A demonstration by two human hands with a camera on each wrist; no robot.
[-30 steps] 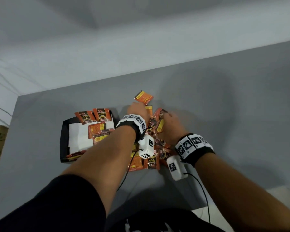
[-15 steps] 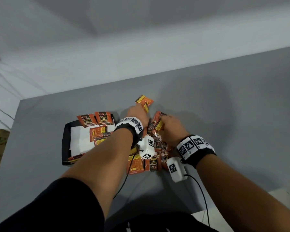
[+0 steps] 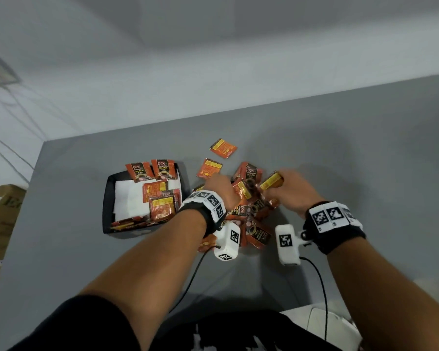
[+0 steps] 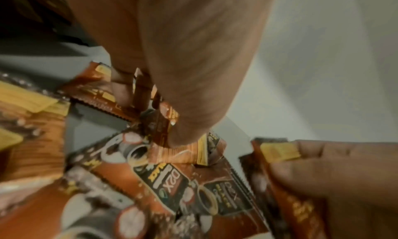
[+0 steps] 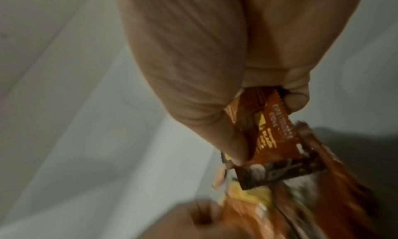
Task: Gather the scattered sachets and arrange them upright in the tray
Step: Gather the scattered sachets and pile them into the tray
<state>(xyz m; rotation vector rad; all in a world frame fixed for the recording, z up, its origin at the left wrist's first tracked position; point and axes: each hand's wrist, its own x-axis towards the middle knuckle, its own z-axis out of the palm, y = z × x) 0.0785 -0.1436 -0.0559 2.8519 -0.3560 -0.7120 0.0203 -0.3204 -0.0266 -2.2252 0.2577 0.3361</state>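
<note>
Two hands work a heap of orange coffee sachets [image 3: 251, 214] on a grey surface [image 3: 365, 173]. The right hand [image 3: 293, 192] pinches a few sachets [image 5: 269, 128] between thumb and fingers; the left hand [image 3: 219, 187] curls into the heap, fingertips [image 4: 183, 135] closing on another packet [image 4: 159, 123]. The step likely goes best if edges are squared into one bundle before lifting. Left of both hands, the black tray [image 3: 107, 198] holds several sachets, two leaning against its far wall. Farther off, two strays [image 3: 223, 148] lie flat.

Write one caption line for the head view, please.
Both hands gather sachets beside the tray; right hand holds one.
</note>
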